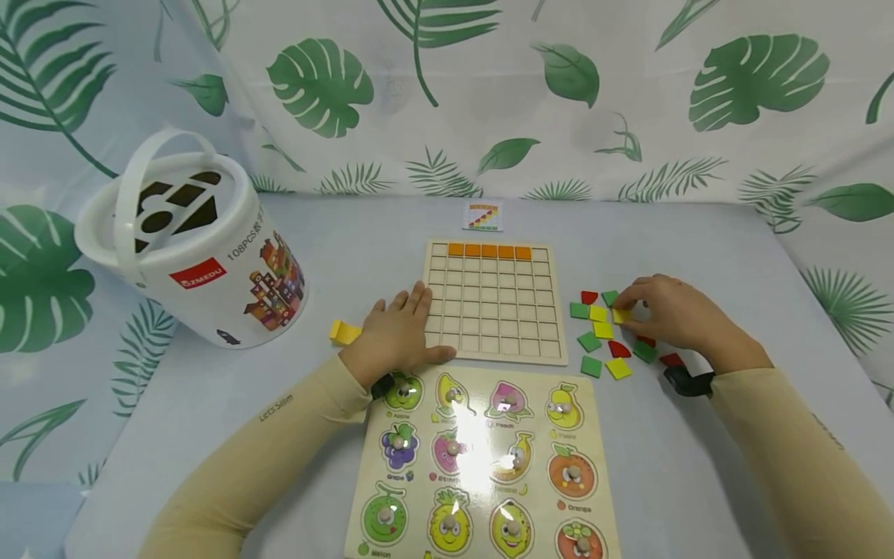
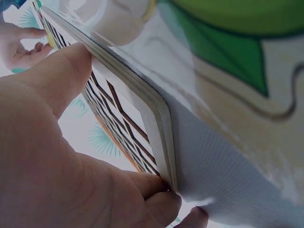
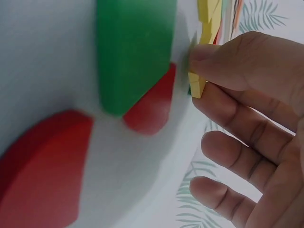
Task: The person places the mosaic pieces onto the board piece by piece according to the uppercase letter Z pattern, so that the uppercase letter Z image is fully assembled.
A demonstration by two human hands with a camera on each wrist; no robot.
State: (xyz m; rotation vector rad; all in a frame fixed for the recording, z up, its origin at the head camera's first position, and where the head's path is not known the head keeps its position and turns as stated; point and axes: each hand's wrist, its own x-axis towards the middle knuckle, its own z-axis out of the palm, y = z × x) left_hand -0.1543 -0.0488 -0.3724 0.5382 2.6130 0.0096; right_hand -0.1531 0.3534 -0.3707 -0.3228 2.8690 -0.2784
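Observation:
My left hand (image 1: 400, 334) lies with fingers spread along the left edge of a wooden grid board (image 1: 493, 351). In the left wrist view its thumb and fingertips touch the board's side (image 2: 164, 128). Several orange square tiles (image 1: 489, 251) fill part of the board's far row. At the right, my right hand (image 1: 673, 310) pinches a yellow square tile (image 3: 195, 86) between thumb and index finger, close to the table. Around that hand lie loose green square tiles (image 1: 590, 366), yellow square tiles (image 1: 618, 368) and red quarter-round pieces (image 1: 618, 349).
A small pattern card (image 1: 483, 217) lies behind the board. In front is a glossy fruit knob puzzle (image 1: 482, 466). At the left stands a white lidded bucket (image 1: 209, 264) with a handle, with a yellow block (image 1: 344, 333) between it and my left hand. Leaf-print cloth hangs behind.

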